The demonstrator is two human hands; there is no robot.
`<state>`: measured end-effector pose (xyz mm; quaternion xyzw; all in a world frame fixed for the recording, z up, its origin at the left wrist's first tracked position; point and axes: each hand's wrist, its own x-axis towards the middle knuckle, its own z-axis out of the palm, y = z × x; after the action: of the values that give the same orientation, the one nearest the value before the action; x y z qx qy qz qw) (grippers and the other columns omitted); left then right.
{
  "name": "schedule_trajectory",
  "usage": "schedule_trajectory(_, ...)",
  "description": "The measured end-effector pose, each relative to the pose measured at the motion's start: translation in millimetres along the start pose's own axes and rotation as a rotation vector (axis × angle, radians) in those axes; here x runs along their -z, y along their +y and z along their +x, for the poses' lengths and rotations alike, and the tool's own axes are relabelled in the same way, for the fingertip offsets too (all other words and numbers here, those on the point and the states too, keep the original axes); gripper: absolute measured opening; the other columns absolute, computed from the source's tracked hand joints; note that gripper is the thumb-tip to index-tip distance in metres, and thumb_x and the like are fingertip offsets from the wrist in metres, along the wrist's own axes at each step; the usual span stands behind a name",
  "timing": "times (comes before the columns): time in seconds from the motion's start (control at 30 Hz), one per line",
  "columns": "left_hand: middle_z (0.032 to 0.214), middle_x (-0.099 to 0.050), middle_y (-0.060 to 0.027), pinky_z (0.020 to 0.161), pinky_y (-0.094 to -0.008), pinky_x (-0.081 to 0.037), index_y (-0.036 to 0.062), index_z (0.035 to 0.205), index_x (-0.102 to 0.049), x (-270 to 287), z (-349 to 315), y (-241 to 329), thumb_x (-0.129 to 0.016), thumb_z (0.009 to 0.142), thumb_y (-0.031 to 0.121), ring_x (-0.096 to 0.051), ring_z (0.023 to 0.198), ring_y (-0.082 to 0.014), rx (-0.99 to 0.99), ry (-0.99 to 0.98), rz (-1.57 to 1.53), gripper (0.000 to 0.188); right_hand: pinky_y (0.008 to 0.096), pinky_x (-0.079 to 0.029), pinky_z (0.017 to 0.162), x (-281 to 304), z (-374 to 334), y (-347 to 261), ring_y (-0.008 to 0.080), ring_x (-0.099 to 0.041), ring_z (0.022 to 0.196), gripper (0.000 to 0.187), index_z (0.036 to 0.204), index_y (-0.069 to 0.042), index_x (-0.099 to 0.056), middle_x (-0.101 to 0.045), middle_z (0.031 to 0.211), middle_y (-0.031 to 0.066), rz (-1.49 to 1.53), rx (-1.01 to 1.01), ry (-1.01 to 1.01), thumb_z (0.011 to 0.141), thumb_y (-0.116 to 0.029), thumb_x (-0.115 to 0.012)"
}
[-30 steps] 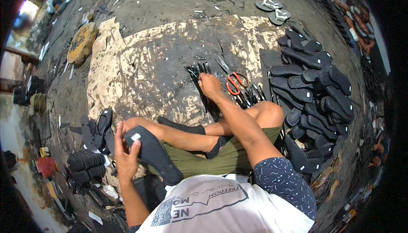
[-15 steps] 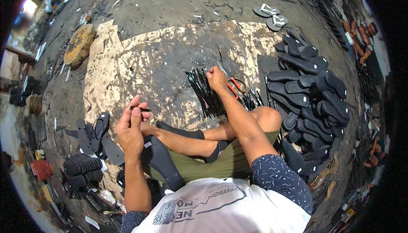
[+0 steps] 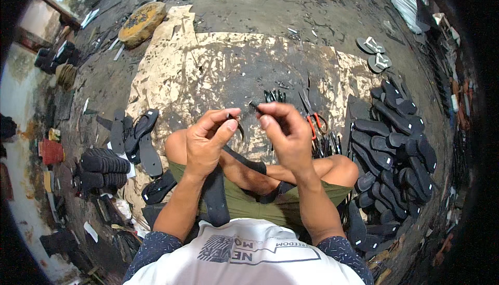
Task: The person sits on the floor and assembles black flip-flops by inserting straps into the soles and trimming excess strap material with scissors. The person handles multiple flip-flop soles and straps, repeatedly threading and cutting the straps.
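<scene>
My left hand (image 3: 208, 142) is raised over my lap, its thumb and fingers closed on a small dark curved piece (image 3: 240, 130). Level with it and a short gap away, my right hand (image 3: 288, 134) pinches a black strap (image 3: 254, 107), of which only the end shows. More black straps (image 3: 274, 96) lie on the mat beyond, mostly hidden behind my right hand. A black sandal sole (image 3: 214, 199) rests across my lap below my left hand. Scissors with orange handles (image 3: 314, 125) lie to the right of my right hand.
A large heap of black soles (image 3: 390, 147) is at my right, with a pair of grey flip-flops (image 3: 378, 62) beyond. At my left are finished-looking black sandals (image 3: 143, 129) and stacked soles (image 3: 104, 163). A round worn block (image 3: 143, 22) stands beside the stained mat (image 3: 171, 61).
My right hand has come back from the straps on the mat with one in its fingers. My left hand has moved right, toward it. The view has shifted.
</scene>
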<state>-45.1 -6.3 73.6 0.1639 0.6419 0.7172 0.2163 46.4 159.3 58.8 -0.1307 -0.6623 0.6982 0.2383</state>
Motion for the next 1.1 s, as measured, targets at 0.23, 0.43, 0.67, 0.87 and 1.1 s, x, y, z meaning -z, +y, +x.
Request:
schedule_trajectory(0.23, 0.122, -0.069, -0.0089, 0.096, -0.0272, -0.053, -0.0019, 0.122, -0.071, -4, -13, -1, -0.07, 0.096, -0.001, -0.065, 0.109, -0.0134, -0.15, -0.084, -0.149, 0.026, 0.03, -0.059, 0.077, -18, -16, -17, 0.0205, -0.073, 0.093, 0.028, 0.114, -0.002, -0.072, -0.073, 0.105, 0.015, -0.402, 0.487, -0.006, 0.088, 0.009, -0.069)
schedule_trajectory(0.43, 0.123, -0.069, -0.0097, 0.095, -0.0286, -0.054, -0.0026, 0.121, -0.071, 0, -21, -9, -0.069, 0.097, 0.0, -0.065, 0.107, -0.0151, -0.117, -0.074, -0.161, 0.024, 0.0285, -0.059, 0.078, -26, -25, -16, 0.0155, -0.071, 0.094, 0.024, 0.112, 0.0, -0.071, -0.073, 0.105, 0.0113, -0.287, 0.354, -0.031, 0.09, 0.007, -0.07)
schedule_trajectory(0.67, 0.15, -0.048, -0.0207, 0.114, -0.055, -0.032, 0.0069, 0.139, -0.06, 90, -49, -15, -0.084, 0.079, 0.034, -0.042, 0.141, -0.0411, -0.286, -0.064, 1.512, 0.07, 0.0354, -0.059, 0.078, 13, -43, -81, 0.0224, -0.073, 0.084, 0.016, 0.103, 0.0, -0.071, -0.075, 0.094, 0.01, 0.242, 0.369, -0.325, 0.09, -0.008, -0.076)
schedule_trajectory(0.87, 0.147, -0.048, -0.0175, 0.114, -0.0494, -0.034, 0.0052, 0.139, -0.053, 75, -101, -16, -0.079, 0.086, 0.024, -0.044, 0.139, -0.0334, -0.016, -0.17, 1.038, 0.062, 0.0306, -0.059, 0.06, 4, -45, -118, 0.0245, -0.074, 0.074, 0.018, 0.099, 0.002, -0.072, -0.074, 0.098, 0.0189, 0.671, 0.746, -0.582, 0.094, -0.015, -0.072)
schedule_trajectory(1.1, 0.116, -0.072, -0.009, 0.097, -0.0331, -0.053, -0.0022, 0.128, -0.065, 78, -88, -10, -0.072, 0.094, 0.012, -0.067, 0.105, -0.0162, 0.361, 0.102, 0.065, 0.037, 0.0343, -0.059, 0.073, 25, -47, -112, 0.0205, -0.074, 0.084, 0.026, 0.106, -0.003, -0.072, -0.073, 0.104, 0.0129, 0.193, 0.677, -0.711, 0.097, -0.026, -0.067)
